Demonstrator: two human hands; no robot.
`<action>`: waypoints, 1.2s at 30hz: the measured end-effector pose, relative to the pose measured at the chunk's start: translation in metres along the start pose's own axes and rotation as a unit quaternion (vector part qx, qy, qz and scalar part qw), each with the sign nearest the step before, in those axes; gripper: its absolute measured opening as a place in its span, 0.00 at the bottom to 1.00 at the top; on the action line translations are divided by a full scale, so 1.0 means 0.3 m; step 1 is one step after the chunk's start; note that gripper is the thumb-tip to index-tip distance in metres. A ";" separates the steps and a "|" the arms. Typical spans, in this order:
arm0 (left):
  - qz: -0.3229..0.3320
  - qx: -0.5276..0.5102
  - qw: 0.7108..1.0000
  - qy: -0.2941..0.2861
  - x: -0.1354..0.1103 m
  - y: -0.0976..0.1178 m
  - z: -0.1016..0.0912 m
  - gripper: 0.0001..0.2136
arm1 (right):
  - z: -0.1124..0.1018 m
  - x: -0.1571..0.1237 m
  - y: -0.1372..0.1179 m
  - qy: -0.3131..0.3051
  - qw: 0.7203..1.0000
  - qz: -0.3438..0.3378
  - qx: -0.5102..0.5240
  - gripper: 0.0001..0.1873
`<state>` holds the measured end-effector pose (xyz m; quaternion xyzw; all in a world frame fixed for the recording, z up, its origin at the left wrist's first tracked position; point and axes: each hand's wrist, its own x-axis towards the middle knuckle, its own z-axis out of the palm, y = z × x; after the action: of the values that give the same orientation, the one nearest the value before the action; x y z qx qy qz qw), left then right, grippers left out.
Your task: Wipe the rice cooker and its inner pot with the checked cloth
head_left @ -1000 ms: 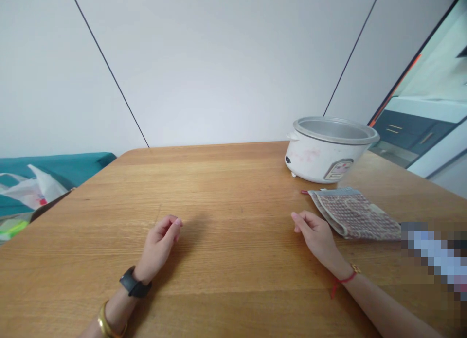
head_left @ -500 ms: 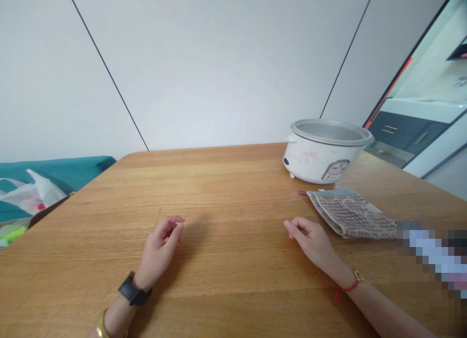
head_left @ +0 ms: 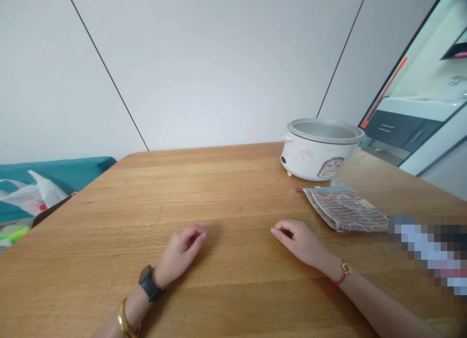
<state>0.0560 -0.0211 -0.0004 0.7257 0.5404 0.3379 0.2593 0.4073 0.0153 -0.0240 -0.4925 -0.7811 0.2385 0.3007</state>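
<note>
Both of my hands rest on the wooden table (head_left: 233, 182). My left hand (head_left: 181, 254) lies near the middle with its fingers curled in against the thumb, and nothing shows in it. A black watch and a gold bangle sit on that wrist. My right hand (head_left: 299, 241) lies a little to the right with its fingers loosely curled under, holding nothing. A red string is tied round its wrist. A folded patterned cloth (head_left: 345, 209) lies just beyond and to the right of my right hand, not touching it.
A white rice cooker (head_left: 319, 151) without a lid stands at the back right of the table. A small red object (head_left: 299, 189) lies by the cloth's far corner. A teal sofa with plastic bags (head_left: 25, 194) is off the left edge. A white wall stands behind.
Both hands have slid toward each other and nearer to me. The left hand's fingers have curled in more tightly. The view has shifted slightly right.
</note>
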 end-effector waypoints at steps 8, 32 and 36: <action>-0.040 -0.057 0.995 0.075 0.009 -0.056 -0.014 0.14 | -0.027 0.008 0.021 0.034 0.999 -0.008 -0.003 0.18; -0.035 -0.067 0.993 0.090 0.002 -0.054 -0.019 0.14 | -0.018 0.007 0.026 0.018 0.999 -0.024 -0.028 0.15; -0.024 -0.046 0.996 0.071 -0.002 -0.058 -0.019 0.14 | -0.017 0.006 0.025 0.008 0.999 -0.020 -0.034 0.15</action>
<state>0.0409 -0.0167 -0.0097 0.6738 0.5588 0.4067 0.2613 0.4150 0.0203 -0.0251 -0.4886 -0.7961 0.2020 0.2945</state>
